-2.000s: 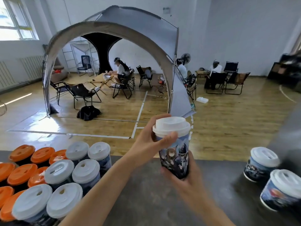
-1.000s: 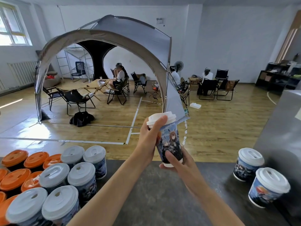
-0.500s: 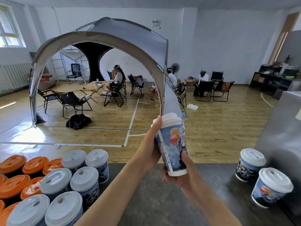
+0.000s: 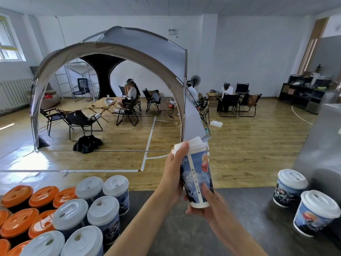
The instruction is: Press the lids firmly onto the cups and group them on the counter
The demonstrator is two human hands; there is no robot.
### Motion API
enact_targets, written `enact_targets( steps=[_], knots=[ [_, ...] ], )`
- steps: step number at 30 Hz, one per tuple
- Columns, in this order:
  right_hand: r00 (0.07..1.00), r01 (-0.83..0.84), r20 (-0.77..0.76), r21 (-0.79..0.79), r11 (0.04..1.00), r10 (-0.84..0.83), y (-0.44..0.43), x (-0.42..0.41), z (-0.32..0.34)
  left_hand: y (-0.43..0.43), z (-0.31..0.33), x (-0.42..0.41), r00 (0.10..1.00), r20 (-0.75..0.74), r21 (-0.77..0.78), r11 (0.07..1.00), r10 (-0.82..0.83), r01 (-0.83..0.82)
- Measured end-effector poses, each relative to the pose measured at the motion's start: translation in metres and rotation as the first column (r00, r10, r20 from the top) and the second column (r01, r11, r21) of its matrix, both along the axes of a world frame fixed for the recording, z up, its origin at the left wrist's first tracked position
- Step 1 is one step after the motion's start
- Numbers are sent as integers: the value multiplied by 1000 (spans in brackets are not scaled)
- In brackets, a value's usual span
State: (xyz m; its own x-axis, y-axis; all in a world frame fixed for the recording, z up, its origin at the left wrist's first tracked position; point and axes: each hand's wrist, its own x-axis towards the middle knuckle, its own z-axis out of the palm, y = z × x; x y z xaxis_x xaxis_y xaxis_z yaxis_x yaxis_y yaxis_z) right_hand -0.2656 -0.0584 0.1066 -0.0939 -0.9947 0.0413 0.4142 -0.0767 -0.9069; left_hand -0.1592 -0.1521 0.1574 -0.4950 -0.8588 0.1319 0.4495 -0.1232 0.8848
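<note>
While left hand (image 4: pixel 172 179) grips the near-upright cup (image 4: pixel 196 172) up top and right hand (image 4: pixel 209 208) its base, grouped cups (image 4: pixel 103 209) sit lower left

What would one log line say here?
left hand: grips cup at lid | right hand: holds cup base | cup: tilted, off counter

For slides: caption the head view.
Left hand and right hand hold a white-lidded blue paper cup above dark counter.

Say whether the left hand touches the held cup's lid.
Touching: head view shows the left hand, gripping the cup, thumb pressed over the lid rim.
</note>
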Motion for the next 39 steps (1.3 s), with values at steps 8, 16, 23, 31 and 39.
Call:
enact_targets(
  steps=[8, 16, 23, 31, 39],
  knots=[
    [998, 37, -47, -36, 999, -39, -8, 6, 5, -5, 6, 7, 997, 5, -47, 996, 72, -71],
    [996, 77, -42, -40, 996, -79, -30, -3, 20, -21, 17, 0, 993, -40, -36, 994, 107, -108],
    [947, 60, -311, -87, 994, -84, -49, -16, 37, -31, 41, -2, 993, 1, -127, 985, 117, -116],
    [864, 49, -457, -343, 938, -212, -80, -24, 129, -47, 145, -8, 973, -45, -335, 914, 229, -230],
    [837, 15, -479, -463, 886, -264, -103, -20, 219, -57, 238, 0, 967, -58, -444, 861, 248, -248]
  ],
)
